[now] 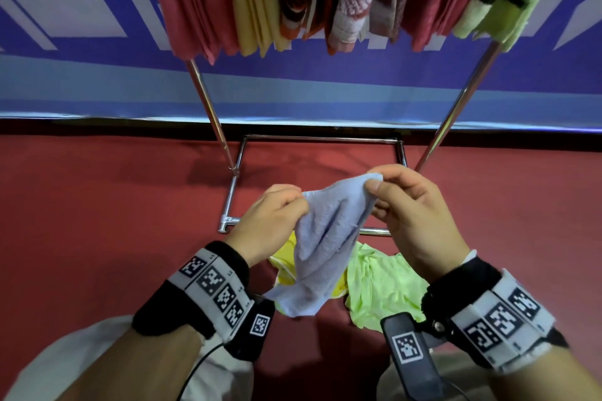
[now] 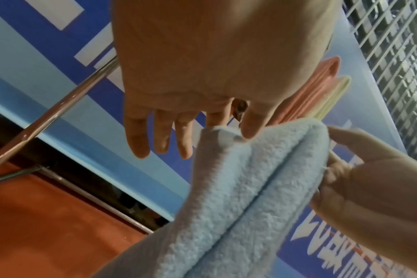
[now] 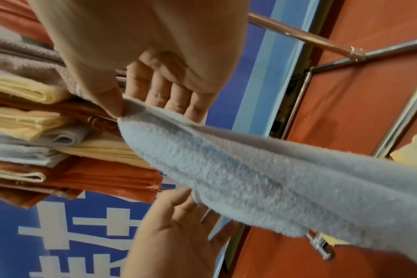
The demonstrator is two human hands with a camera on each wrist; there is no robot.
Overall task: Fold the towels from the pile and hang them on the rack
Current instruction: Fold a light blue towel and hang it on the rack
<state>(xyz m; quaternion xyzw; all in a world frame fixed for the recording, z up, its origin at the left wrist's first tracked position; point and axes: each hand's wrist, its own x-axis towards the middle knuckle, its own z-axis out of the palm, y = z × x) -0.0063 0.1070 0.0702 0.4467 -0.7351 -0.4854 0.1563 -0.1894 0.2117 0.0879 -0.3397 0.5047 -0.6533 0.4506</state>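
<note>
Hung: rack [image 1: 207, 101] crowded with folded towels [image 1: 351, 0].
In hand: left hand [image 1: 273, 221], right hand [image 1: 413, 215] pinch blue towel [image 1: 325, 238], not yet folded.
Waiting: yellow towel [image 1: 284, 254], green towel [image 1: 378, 283] on floor [image 1: 97, 205].

**Staged booth or recording spot, not a home**

A huge blue printed banner [image 1: 97, 81] with white characters is stretched across the back. Red carpet [image 1: 97, 205] is laid over the floor, expo-style. A chrome rack [image 1: 208, 101] is set up right in front, packed with folded towels [image 1: 195, 3]. A wire grid [image 2: 393, 56] is seen off to one side, and marker-printed wristbands [image 1: 211, 283] are worn.
</note>
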